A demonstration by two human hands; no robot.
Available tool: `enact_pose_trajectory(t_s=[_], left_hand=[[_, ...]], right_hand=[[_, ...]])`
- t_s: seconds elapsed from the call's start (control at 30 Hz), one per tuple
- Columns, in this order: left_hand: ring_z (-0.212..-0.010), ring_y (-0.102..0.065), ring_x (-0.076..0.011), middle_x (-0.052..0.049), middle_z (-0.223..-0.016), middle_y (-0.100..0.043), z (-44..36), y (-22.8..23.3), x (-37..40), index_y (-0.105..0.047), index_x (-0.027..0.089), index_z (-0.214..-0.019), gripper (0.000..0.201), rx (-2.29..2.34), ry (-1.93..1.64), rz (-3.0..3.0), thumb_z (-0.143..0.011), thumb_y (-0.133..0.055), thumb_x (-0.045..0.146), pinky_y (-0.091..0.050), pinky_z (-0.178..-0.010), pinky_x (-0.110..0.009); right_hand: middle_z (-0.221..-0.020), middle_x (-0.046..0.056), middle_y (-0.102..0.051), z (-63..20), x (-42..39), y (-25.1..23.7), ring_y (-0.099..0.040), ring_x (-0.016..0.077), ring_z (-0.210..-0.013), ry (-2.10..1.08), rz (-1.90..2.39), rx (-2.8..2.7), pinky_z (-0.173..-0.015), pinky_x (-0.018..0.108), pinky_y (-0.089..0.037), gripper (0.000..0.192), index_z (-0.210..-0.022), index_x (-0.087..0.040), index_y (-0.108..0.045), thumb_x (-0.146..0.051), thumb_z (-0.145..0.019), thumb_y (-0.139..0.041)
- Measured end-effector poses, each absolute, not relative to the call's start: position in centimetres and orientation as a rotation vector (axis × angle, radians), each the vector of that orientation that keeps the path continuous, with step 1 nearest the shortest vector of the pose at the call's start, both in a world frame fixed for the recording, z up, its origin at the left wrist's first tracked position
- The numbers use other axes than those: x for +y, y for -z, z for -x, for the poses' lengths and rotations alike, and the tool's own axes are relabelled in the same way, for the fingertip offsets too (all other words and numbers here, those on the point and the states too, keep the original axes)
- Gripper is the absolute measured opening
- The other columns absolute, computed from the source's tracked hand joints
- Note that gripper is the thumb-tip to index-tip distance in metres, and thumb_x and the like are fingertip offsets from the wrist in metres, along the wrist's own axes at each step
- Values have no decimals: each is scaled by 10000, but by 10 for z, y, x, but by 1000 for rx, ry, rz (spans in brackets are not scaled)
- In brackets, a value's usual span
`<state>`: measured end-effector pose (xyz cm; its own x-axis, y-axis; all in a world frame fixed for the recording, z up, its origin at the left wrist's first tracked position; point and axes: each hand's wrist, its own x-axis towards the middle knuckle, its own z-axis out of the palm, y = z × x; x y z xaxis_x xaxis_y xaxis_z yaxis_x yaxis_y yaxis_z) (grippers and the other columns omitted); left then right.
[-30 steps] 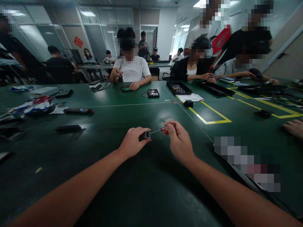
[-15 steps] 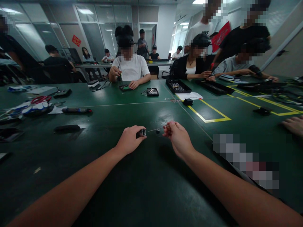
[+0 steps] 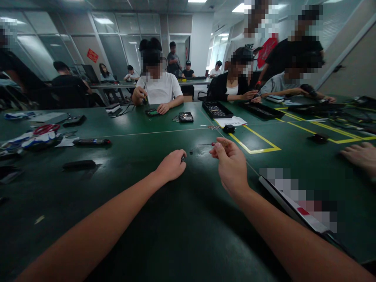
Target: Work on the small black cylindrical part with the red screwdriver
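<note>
My left hand (image 3: 172, 164) is closed around a dark cylinder (image 3: 183, 158) with a metal-rimmed end; fingers hide most of it, and its kind does not show. In my right hand (image 3: 232, 166), thumb and fingers pinch the reddish handle of a thin screwdriver (image 3: 207, 144). Its slender shaft points left, above the table and apart from the cylinder. Between the hands, a small dark piece (image 3: 191, 151) lies on the green table (image 3: 176, 227).
A white-edged panel (image 3: 293, 205), partly blurred out, lies right of my right forearm. At left are a dark bar (image 3: 79, 164), a marker-like tube (image 3: 92, 142) and bundled cables (image 3: 44, 135). Across the table sit black trays (image 3: 217, 109) and co-workers. Another person's hand (image 3: 360, 154) rests at the right edge.
My right hand has risen and moved right, drawing the screwdriver away from the cylinder. My left hand has turned, so the cylinder's open end shows less. The view has shifted slightly.
</note>
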<state>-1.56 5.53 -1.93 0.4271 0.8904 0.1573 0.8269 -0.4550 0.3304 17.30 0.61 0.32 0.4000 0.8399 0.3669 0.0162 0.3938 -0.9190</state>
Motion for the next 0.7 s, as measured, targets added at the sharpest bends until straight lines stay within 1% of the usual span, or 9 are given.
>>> enact_pose_trajectory(t_s=[0.07,0.17,0.2,0.27,0.33,0.4,0.57,0.63,0.7], left_hand=[[-1028,-674,-261,-101,-1120,-710,3,17,75,-645,183,-1146,261,1600,-382,-2478,-900,-569,231,-541,-865,-365],[-1049,-678,-311,-119,-1152,-723,-14,17,101,-633,215,-1275,428,1642,-288,-2476,-899,-629,419,-545,-833,-390],[-1069,-676,-316,-115,-1173,-724,-18,18,107,-642,232,-1283,454,1636,-252,-2483,-894,-635,467,-545,-839,-388],[-1088,-675,-312,-97,-1183,-731,-26,19,117,-695,255,-1216,416,1609,-184,-2503,-893,-628,509,-545,-850,-378],[-1084,-678,-307,-90,-1168,-740,-31,19,122,-736,257,-1141,364,1586,-137,-2522,-901,-614,501,-546,-848,-370],[-1083,-679,-309,-96,-1165,-742,-33,19,124,-751,250,-1123,344,1575,-125,-2540,-904,-613,477,-546,-842,-368],[-1061,-682,-312,-105,-1134,-748,-33,23,119,-761,225,-1063,286,1555,-229,-2568,-921,-587,403,-536,-828,-375],[-1041,-687,-301,-98,-1114,-753,-30,24,115,-754,222,-1068,274,1567,-303,-2542,-924,-571,365,-532,-821,-369],[-1033,-689,-281,-79,-1121,-755,-23,24,112,-742,234,-1117,285,1581,-379,-2497,-924,-558,334,-527,-825,-356]], right_hand=[[-809,-2,-676,-173,5,-4,-629,146,-695,-615,1061,-1078,-669,309,-514,230,-1068,-205,-683,-373,-912,-662],[-805,-3,-674,-173,2,-5,-610,138,-657,-583,1088,-1137,-631,300,-496,226,-1059,-203,-701,-376,-920,-656],[-806,-3,-675,-173,1,-5,-608,138,-654,-579,1089,-1147,-630,300,-495,225,-1060,-205,-703,-376,-922,-653],[-809,-1,-678,-172,-1,-7,-612,140,-660,-579,1085,-1159,-639,302,-500,222,-1063,-207,-702,-372,-925,-649],[-813,1,-680,-171,-3,-8,-616,144,-668,-582,1080,-1164,-647,306,-504,214,-1062,-210,-700,-366,-925,-646],[-810,0,-678,-170,-5,-9,-617,147,-673,-588,1068,-1166,-650,307,-505,208,-1059,-213,-698,-363,-925,-644],[-813,-2,-680,-169,-9,-9,-619,149,-683,-592,1054,-1188,-666,313,-512,200,-1058,-225,-699,-369,-930,-643],[-825,2,-685,-169,-9,-10,-621,150,-685,-588,1067,-1197,-665,314,-513,204,-1064,-224,-700,-368,-932,-640],[-823,1,-682,-169,-10,-10,-621,149,-682,-588,1077,-1199,-661,314,-513,204,-1066,-223,-701,-363,-932,-637]])
